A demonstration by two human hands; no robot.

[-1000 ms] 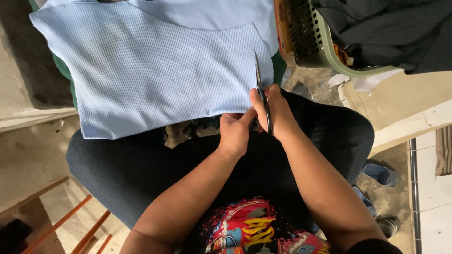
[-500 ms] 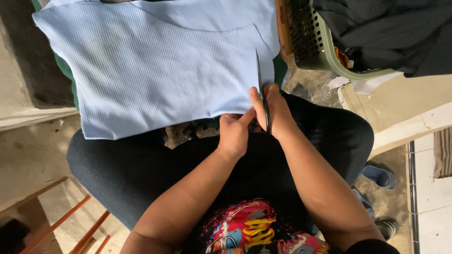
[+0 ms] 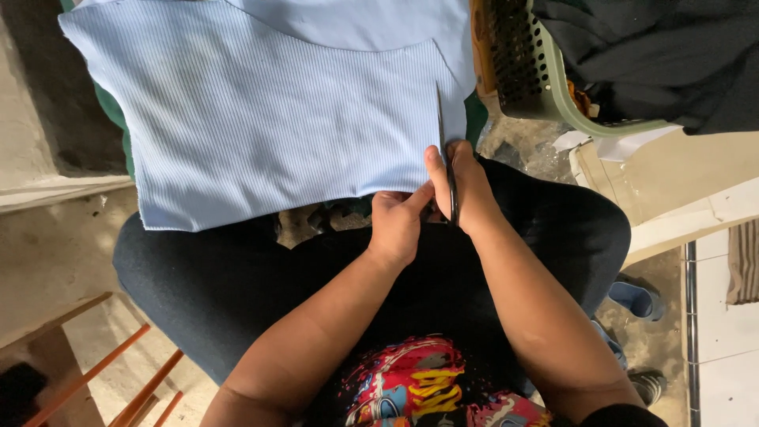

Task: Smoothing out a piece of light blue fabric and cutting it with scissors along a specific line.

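A light blue, finely striped piece of cloth (image 3: 269, 119) lies spread in front of my knees, with a plain blue layer over its top edge. My right hand (image 3: 466, 186) grips dark scissors (image 3: 444, 150) whose blades point away from me and run up into the cloth near its right side, along a cut line. My left hand (image 3: 398, 221) pinches the cloth's near edge just left of the scissors. Both hands rest above my lap in dark trousers.
A pale green perforated plastic basket (image 3: 553, 87) with dark clothes in it stands at the upper right. Beside it is a cream-coloured ledge (image 3: 680, 198). Orange rails (image 3: 118, 372) of a wooden frame show at the lower left. Blue sandals (image 3: 636, 296) lie on the ground to the right.
The scissors and my right hand have crept slightly forward into the cloth. My left hand keeps its pinch on the near edge.
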